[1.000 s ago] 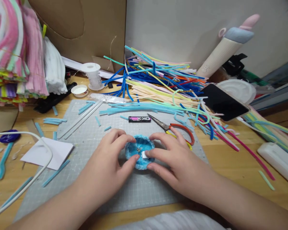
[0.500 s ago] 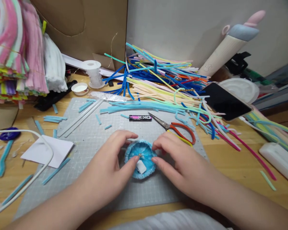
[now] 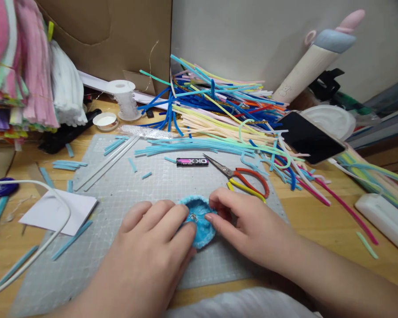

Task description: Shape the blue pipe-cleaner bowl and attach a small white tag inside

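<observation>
A light blue, fuzzy cup-shaped piece, which looks made of pipe cleaners, rests on the grey cutting mat and opens towards me. A small shiny bit sits at its centre. My left hand lies over its left side, fingers bent onto the rim and thumb reaching inside. The left fingertips are partly hidden. My right hand pinches the right rim between thumb and fingers. Just beyond lie red-and-yellow-handled scissors and a black-and-pink battery-like tube.
Light blue pipe cleaners lie along the mat's far edge, a mixed pile behind them. A phone lies right, a white spool back left. Folded paper and a white cable are at left.
My left hand has turned over, its back now upward, and covers the cup's left side. The white square seen inside the cup is out of sight. My right hand stays at the right rim.
</observation>
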A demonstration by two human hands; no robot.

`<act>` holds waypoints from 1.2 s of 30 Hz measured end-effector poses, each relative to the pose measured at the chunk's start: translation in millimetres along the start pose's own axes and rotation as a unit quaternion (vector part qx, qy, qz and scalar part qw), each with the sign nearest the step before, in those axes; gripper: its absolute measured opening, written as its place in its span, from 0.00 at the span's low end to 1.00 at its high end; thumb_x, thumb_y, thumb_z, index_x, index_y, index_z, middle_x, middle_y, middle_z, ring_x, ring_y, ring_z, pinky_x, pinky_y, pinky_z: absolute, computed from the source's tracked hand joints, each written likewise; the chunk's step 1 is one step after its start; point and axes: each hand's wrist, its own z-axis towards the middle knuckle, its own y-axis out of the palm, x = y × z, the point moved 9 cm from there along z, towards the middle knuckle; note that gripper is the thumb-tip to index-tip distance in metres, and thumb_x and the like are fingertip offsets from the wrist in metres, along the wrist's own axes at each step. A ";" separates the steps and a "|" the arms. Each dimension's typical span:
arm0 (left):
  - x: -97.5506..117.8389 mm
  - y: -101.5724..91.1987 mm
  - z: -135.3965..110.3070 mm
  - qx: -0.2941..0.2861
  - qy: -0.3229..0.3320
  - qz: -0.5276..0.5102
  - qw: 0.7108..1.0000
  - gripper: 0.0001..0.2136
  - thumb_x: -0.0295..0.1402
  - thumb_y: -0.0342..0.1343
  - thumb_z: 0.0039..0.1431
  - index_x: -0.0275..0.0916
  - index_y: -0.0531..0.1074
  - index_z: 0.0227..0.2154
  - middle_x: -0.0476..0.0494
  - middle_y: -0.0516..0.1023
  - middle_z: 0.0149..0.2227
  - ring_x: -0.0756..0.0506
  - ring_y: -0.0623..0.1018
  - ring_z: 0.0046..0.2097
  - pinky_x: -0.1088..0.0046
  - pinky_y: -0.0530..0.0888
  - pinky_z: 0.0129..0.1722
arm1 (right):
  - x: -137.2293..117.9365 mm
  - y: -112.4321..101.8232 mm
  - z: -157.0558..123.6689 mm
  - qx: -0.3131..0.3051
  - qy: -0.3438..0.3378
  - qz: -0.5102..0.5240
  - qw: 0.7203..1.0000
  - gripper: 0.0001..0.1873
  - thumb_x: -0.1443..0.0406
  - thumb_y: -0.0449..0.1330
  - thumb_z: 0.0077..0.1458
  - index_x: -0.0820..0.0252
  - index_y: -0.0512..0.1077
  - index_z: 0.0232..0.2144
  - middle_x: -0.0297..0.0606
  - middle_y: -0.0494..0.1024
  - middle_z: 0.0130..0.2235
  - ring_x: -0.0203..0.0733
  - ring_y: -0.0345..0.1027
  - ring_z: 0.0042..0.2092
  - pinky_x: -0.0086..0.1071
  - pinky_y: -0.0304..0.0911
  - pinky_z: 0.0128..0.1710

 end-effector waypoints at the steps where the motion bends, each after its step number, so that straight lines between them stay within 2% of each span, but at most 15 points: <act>1: -0.2 0.8 -0.3 -0.008 0.002 0.003 1.000 0.03 0.31 0.53 0.60 0.44 0.72 0.33 0.50 0.75 0.37 0.42 0.71 0.41 0.61 0.63 0.41 | -2.7 -2.3 0.1 0.011 -0.015 -0.004 1.000 0.02 0.66 0.56 0.58 0.57 0.65 0.32 0.32 0.69 0.29 0.37 0.63 0.31 0.31 0.57 0.29; 3: -0.4 4.6 -1.1 -0.028 0.008 0.010 1.000 0.05 0.30 0.52 0.60 0.44 0.73 0.34 0.50 0.75 0.35 0.43 0.72 0.40 0.61 0.62 0.42 | -10.3 -6.7 -0.8 0.036 -0.060 -0.002 0.998 0.01 0.68 0.56 0.58 0.58 0.67 0.34 0.36 0.70 0.34 0.39 0.64 0.36 0.32 0.60 0.34; 6: -0.6 9.8 -2.1 -0.049 0.015 0.015 0.999 0.06 0.29 0.52 0.60 0.44 0.74 0.36 0.50 0.75 0.35 0.43 0.72 0.40 0.60 0.61 0.43 | -23.2 -7.7 -4.9 0.053 -0.143 -0.012 0.988 0.07 0.68 0.55 0.58 0.59 0.71 0.39 0.41 0.70 0.44 0.42 0.63 0.45 0.36 0.61 0.44; 9: -2.7 11.3 -2.5 -0.062 0.006 0.018 0.998 0.07 0.29 0.51 0.59 0.44 0.74 0.37 0.50 0.76 0.35 0.43 0.72 0.40 0.60 0.62 0.42 | -28.4 -5.5 -8.0 0.059 -0.187 -0.048 0.979 0.10 0.67 0.54 0.60 0.59 0.74 0.41 0.44 0.69 0.48 0.45 0.63 0.48 0.39 0.59 0.49; 13: -4.9 7.8 -1.1 -0.055 -0.007 0.015 0.998 0.09 0.27 0.50 0.58 0.45 0.73 0.37 0.50 0.76 0.36 0.43 0.73 0.40 0.60 0.62 0.43 | -27.1 -5.2 -7.4 0.060 -0.189 -0.064 0.978 0.12 0.67 0.53 0.61 0.60 0.74 0.45 0.45 0.71 0.46 0.45 0.64 0.47 0.39 0.59 0.47; 18: -4.7 6.5 0.5 -0.047 -0.009 0.014 0.999 0.09 0.26 0.48 0.58 0.43 0.73 0.35 0.49 0.76 0.37 0.42 0.73 0.42 0.59 0.61 0.46 | -30.1 -7.2 -7.3 0.056 -0.192 -0.075 0.977 0.14 0.68 0.53 0.60 0.56 0.74 0.46 0.44 0.71 0.45 0.46 0.63 0.46 0.41 0.57 0.45; 24: -4.7 5.5 -1.5 -0.036 -0.004 0.027 0.999 0.12 0.27 0.48 0.58 0.44 0.72 0.42 0.49 0.77 0.39 0.42 0.74 0.42 0.59 0.62 0.45 | -28.6 -4.3 -6.1 0.042 -0.179 -0.106 0.977 0.16 0.68 0.53 0.59 0.52 0.74 0.46 0.43 0.70 0.45 0.47 0.62 0.46 0.45 0.53 0.45; 36: -5.4 10.4 -3.1 -0.042 0.002 0.034 0.999 0.18 0.26 0.52 0.54 0.45 0.71 0.48 0.48 0.76 0.40 0.42 0.72 0.42 0.61 0.61 0.44 | -22.0 -6.9 -4.3 0.032 -0.144 -0.046 0.988 0.15 0.71 0.52 0.59 0.54 0.75 0.42 0.41 0.70 0.44 0.45 0.61 0.48 0.43 0.52 0.48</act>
